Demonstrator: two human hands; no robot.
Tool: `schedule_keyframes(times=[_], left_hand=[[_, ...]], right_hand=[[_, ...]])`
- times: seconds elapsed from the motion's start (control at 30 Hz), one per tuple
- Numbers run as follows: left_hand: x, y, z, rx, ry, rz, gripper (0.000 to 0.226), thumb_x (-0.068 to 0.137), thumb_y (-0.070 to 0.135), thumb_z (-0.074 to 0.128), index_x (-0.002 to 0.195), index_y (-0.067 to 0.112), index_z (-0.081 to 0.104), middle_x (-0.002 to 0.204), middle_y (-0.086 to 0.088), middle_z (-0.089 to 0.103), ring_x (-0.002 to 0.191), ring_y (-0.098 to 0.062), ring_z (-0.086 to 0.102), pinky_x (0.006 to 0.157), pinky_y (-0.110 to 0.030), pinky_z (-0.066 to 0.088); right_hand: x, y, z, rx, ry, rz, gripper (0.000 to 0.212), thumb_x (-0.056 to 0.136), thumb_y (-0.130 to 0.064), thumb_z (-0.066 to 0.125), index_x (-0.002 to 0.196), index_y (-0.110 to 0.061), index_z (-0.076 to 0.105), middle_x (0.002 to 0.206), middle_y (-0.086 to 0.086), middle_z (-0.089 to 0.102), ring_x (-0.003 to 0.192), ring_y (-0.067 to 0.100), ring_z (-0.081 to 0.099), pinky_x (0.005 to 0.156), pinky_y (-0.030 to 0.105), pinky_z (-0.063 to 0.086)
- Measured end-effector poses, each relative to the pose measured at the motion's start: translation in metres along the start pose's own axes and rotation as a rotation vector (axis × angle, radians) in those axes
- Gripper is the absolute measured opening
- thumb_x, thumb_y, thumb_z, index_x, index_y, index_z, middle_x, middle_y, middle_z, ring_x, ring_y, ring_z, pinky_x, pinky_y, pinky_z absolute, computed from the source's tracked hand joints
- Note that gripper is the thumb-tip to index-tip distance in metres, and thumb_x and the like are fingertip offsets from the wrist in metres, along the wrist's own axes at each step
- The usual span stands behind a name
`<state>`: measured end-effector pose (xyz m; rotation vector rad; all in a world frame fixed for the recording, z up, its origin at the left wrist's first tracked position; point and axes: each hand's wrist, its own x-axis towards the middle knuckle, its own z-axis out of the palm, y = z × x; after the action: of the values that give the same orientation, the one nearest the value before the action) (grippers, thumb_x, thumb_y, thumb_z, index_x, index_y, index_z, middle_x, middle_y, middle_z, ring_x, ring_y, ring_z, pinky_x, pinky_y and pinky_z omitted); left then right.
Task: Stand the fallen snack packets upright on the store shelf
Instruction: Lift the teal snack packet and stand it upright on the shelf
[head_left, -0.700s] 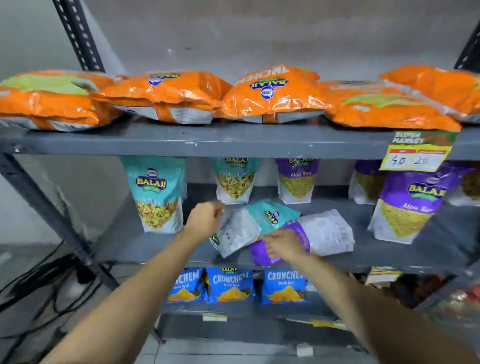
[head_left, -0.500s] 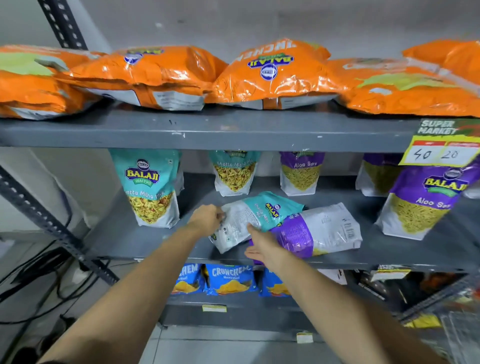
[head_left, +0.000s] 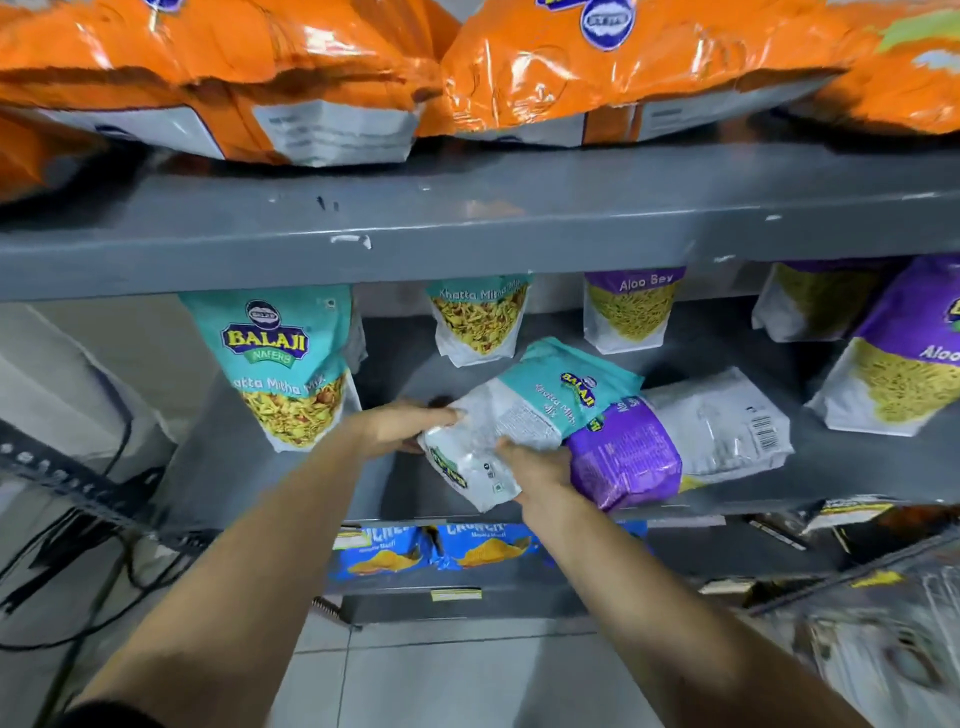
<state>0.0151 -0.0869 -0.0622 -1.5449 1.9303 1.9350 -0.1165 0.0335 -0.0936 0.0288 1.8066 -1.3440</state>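
A teal and white snack packet (head_left: 524, 415) lies tilted on the middle shelf (head_left: 249, 467), its top end resting on a fallen purple and white packet (head_left: 675, 447). My left hand (head_left: 405, 428) grips the teal packet's left edge. My right hand (head_left: 535, 462) holds its lower right side, fingers against the purple packet. Both packets lie flat with their backs facing up.
Teal packets (head_left: 291, 369) (head_left: 480, 322) and purple ones (head_left: 628, 312) (head_left: 904, 374) stand upright around the fallen pair. Orange bags (head_left: 597, 78) lie on the shelf above, whose front edge (head_left: 467, 228) hangs low. Blue packets (head_left: 441, 545) sit below. Cables (head_left: 78, 561) trail at the left.
The camera has moved much closer to the shelf. Both hands have closed on the teal packet, and its near end is lifted slightly off the shelf.
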Motion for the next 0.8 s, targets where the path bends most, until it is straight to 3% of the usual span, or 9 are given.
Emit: schedule_keyframes(times=[0.07,0.17,0.27,0.33,0.4,0.53,0.6,0.73,0.8], left_hand=[[-0.003,-0.004,0.002,0.01,0.039,0.068,0.039,0.089,0.033,0.071,0.116,0.005,0.069,0.102,-0.005,0.076,0.098,-0.019,0.069,0.088,-0.03,0.054],[-0.015,-0.019,0.003,-0.021,0.132,0.183,0.024,0.079,0.038,0.08,0.083,0.015,0.076,0.067,0.012,0.073,0.07,-0.004,0.065,0.068,-0.018,0.049],[-0.034,-0.032,0.007,-0.141,0.21,0.338,0.033,0.066,0.042,0.088,0.09,0.02,0.079,0.082,0.006,0.08,0.076,-0.003,0.072,0.069,-0.014,0.051],[-0.042,-0.037,0.011,-0.216,0.255,0.408,0.047,0.058,0.04,0.091,0.097,0.019,0.074,0.088,0.003,0.081,0.08,-0.007,0.075,0.068,-0.013,0.053],[-0.042,-0.039,0.016,-0.246,0.309,0.451,0.054,0.054,0.032,0.092,0.098,0.015,0.068,0.087,0.004,0.081,0.08,-0.008,0.075,0.067,-0.016,0.055],[-0.028,-0.039,0.024,-0.2,0.486,0.492,0.051,0.06,0.009,0.093,0.097,0.005,0.059,0.094,-0.003,0.077,0.087,-0.016,0.074,0.078,-0.028,0.059],[-0.019,-0.041,0.026,-0.17,0.54,0.515,0.055,0.062,0.007,0.093,0.1,-0.002,0.055,0.102,-0.011,0.076,0.094,-0.023,0.073,0.083,-0.035,0.059],[-0.003,-0.052,0.03,-0.155,0.556,0.489,0.054,0.063,0.004,0.092,0.101,-0.002,0.054,0.108,-0.015,0.073,0.103,-0.026,0.071,0.093,-0.045,0.057],[0.003,-0.057,0.029,-0.153,0.535,0.456,0.052,0.064,0.006,0.092,0.1,0.004,0.055,0.106,-0.01,0.073,0.103,-0.025,0.069,0.097,-0.045,0.055]], right_hand=[[-0.001,-0.003,-0.007,0.049,-0.069,-0.03,0.051,0.083,-0.002,0.073,0.13,0.002,0.053,0.128,0.021,0.066,0.116,0.034,0.065,0.101,0.05,0.052],[-0.017,0.003,-0.02,0.102,-0.152,-0.085,0.046,0.083,0.003,0.07,0.126,-0.004,0.057,0.119,0.017,0.07,0.109,0.035,0.069,0.095,0.054,0.055],[-0.029,0.003,-0.036,0.086,-0.255,-0.269,0.051,0.084,0.006,0.069,0.13,-0.011,0.054,0.122,0.008,0.07,0.11,0.021,0.069,0.097,0.041,0.056],[-0.026,-0.005,-0.046,0.016,-0.332,-0.379,0.052,0.084,0.005,0.069,0.127,-0.019,0.053,0.116,-0.004,0.071,0.096,0.001,0.071,0.081,0.02,0.058],[-0.018,-0.019,-0.05,-0.085,-0.419,-0.476,0.059,0.085,0.006,0.068,0.13,-0.026,0.048,0.113,-0.016,0.069,0.09,-0.013,0.068,0.073,0.009,0.054],[0.006,-0.044,-0.043,-0.296,-0.492,-0.653,0.069,0.085,0.008,0.066,0.138,-0.029,0.042,0.118,-0.027,0.061,0.1,-0.024,0.058,0.082,0.001,0.046],[0.02,-0.047,-0.035,-0.349,-0.471,-0.697,0.065,0.084,0.007,0.067,0.139,-0.023,0.046,0.118,-0.026,0.063,0.107,-0.018,0.06,0.093,0.009,0.046],[0.041,-0.034,-0.028,-0.429,-0.45,-0.69,0.045,0.086,0.006,0.066,0.126,-0.011,0.055,0.122,0.001,0.068,0.118,0.016,0.063,0.11,0.043,0.047],[0.045,-0.029,-0.028,-0.419,-0.462,-0.664,0.045,0.086,0.008,0.064,0.126,-0.011,0.057,0.128,0.007,0.067,0.123,0.022,0.061,0.111,0.043,0.045]])
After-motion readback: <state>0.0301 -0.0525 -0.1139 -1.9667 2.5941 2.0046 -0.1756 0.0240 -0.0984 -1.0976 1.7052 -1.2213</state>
